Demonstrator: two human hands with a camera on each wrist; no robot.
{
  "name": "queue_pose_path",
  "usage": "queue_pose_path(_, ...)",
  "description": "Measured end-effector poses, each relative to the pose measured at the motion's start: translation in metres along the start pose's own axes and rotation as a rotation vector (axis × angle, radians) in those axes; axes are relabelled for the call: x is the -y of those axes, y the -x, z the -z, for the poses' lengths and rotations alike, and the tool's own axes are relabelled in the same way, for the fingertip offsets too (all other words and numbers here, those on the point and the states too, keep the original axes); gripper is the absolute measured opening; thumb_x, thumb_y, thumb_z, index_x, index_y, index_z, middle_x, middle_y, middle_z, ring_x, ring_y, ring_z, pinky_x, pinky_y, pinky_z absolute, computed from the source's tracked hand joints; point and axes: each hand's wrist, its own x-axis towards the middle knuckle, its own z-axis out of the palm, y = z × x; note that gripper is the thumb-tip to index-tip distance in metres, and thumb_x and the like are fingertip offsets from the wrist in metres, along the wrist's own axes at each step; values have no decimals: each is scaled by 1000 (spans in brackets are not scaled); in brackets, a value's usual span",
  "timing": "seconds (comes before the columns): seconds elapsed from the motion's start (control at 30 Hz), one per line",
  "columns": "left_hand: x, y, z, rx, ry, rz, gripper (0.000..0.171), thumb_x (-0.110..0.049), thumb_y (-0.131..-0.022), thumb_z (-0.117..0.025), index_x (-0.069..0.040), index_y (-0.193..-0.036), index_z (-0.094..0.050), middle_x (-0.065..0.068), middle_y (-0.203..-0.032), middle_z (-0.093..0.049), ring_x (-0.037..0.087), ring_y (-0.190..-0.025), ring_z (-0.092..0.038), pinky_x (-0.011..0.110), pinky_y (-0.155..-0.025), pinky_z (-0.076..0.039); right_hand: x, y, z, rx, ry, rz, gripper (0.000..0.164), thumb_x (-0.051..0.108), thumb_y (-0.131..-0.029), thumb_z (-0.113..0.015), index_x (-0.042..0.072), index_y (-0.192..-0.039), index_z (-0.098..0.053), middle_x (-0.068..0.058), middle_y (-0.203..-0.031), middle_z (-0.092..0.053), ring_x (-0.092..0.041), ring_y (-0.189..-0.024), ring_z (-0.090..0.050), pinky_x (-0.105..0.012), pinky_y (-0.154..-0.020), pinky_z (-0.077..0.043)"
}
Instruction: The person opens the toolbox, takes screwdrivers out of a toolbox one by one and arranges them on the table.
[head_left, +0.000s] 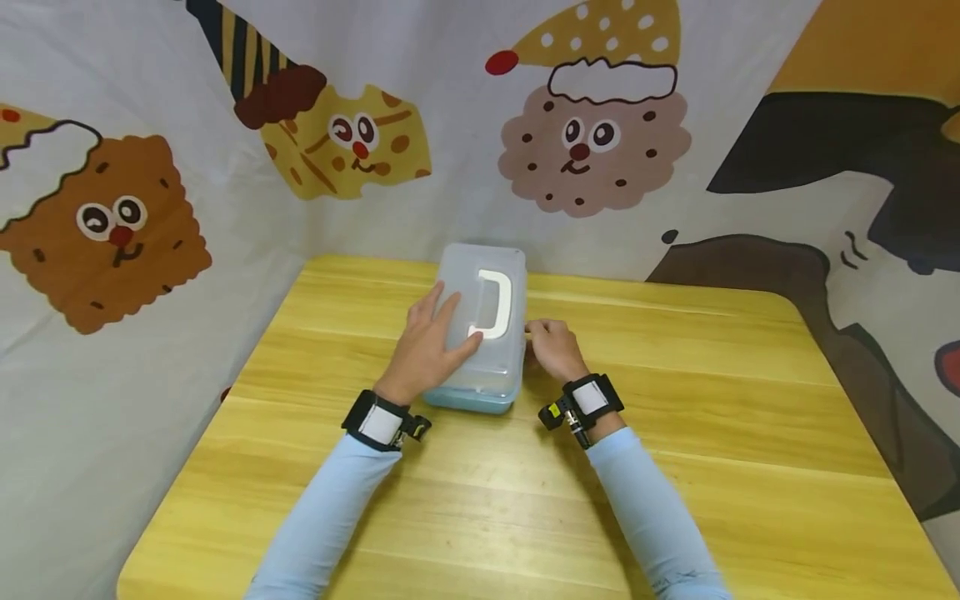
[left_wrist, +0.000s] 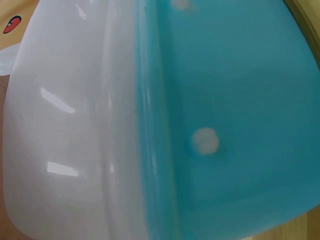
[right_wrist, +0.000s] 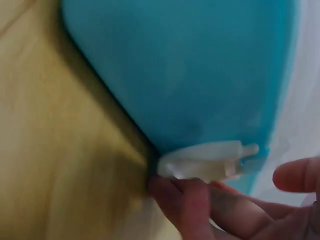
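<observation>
rn the box (head_left: pixel 489 310) is on the wooden table (head_left: pixel 675 400) near its back edge, between both hands; pale see-thru lid (head_left: pixel 487 367) on, blue base (left_wrist: pixel 250 100) below. l hand (head_left: pixel 423 350) lies on the lid's l side, fingers spread & fairly straight, gripping nothing, thumb by the near end of the white handle (head_left: pixel 504 304). r hand (head_left: pixel 557 348) is at the box's r side, fingers curled onto the low end of a white latch (right_wrist: pixel 215 150). printed cloth (head_left: pixel 465 208) behind.
</observation>
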Motion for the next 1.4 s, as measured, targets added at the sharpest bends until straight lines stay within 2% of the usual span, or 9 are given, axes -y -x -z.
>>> queue_pose_path(0.07, 0, 0, 0, 0, 1, -2, 83, -54, -101, -58, -5, -164, -35, 21, -177, -12, 47, -158, -21, 68, -120, -35, 2, 0, 0, 3, 7, 5, 51, 36, -109, -38, 6, -137, -68, -18, -127, -73, -36, -94, -76, -42, -86, -59)
queue_pose_path(0.2, 0, 0, 1, -4, 6, 0, 81, -53, -101, -59, -5, -163, -36, 21, -177, -13, 46, -158, -22, 68, -120, -35, 6, 5, 8, 113, -35, -8, 51, 39, -111, -40, 5, -140, -64, -20, -131, -70, -34, -110, -75, -48, -97, -59)
queue_pose_path(0.33, -1, 1, 0, 0, 17, 3, 81, -52, -101, -59, -5, -163, -36, 20, -177, -12, 46, -158, -22, 68, -121, -35, 9, 13, 14, 151, -102, -56, 48, 39, -109, -48, 2, -135, -65, -22, -128, -66, -37, -119, -68, -51, -95, -61)
queue_pose_path(0.67, -5, 0, 2, 15, 12, 2, 82, -53, -102, -57, -4, -164, -34, 22, -177, -11, 47, -157, -22, 68, -121, -34, 30, 26, 22, 133, -208, -32, 48, 26, -106, -52, -10, -136, -62, -22, -111, -73, -21, -89, -74, -51, -96, -61)
queue_pose_path(0.83, -6, 2, 2, 14, 15, 3, 82, -52, -103, -57, -3, -164, -34, 23, -176, -11, 48, -157, -22, 68, -121, -34, 41, 32, 27, 156, -179, -24, 51, 27, -107, -53, -12, -139, -58, -26, -117, -72, -27, -96, -74, -50, -98, -61)
queue_pose_path(1.1, -2, 2, 5, 19, 25, 7, 81, -54, -104, -55, -4, -164, -33, 23, -176, -11, 49, -158, -23, 70, -119, -36, 55, 41, 34, 167, -87, 8, 55, 32, -108, -54, -10, -143, -56, -28, -124, -70, -34, -105, -74, -38, -91, -63)
queue_pose_path(1.27, -6, 4, 17, -57, 30, -5, 72, -48, -105, -53, -4, -160, -42, 25, -172, -25, 51, -156, -29, 72, -120, -31, 71, 46, 41, 157, -59, 110, 54, 33, -108, -54, -8, -144, -57, -26, -122, -70, -35, -107, -73, -36, -88, -63)
queue_pose_path(1.33, -14, 6, 21, -122, 27, -52, 66, -43, -104, -55, -3, -156, -47, 25, -168, -34, 48, -154, -33, 72, -120, -32, 81, 49, 43, 161, -63, 153, 53, 33, -108, -53, -6, -146, -56, -25, -123, -70, -35, -109, -74, -38, -90, -63)
queue_pose_path(1.4, -27, 9, 23, -193, -27, -141, 63, -42, -101, -57, -5, -153, -51, 22, -164, -43, 44, -152, -39, 72, -117, -34, 91, 53, 45, 160, -58, 191, 52, 31, -110, -50, -4, -147, -55, -24, -125, -70, -35, -111, -74, -41, -93, -63)
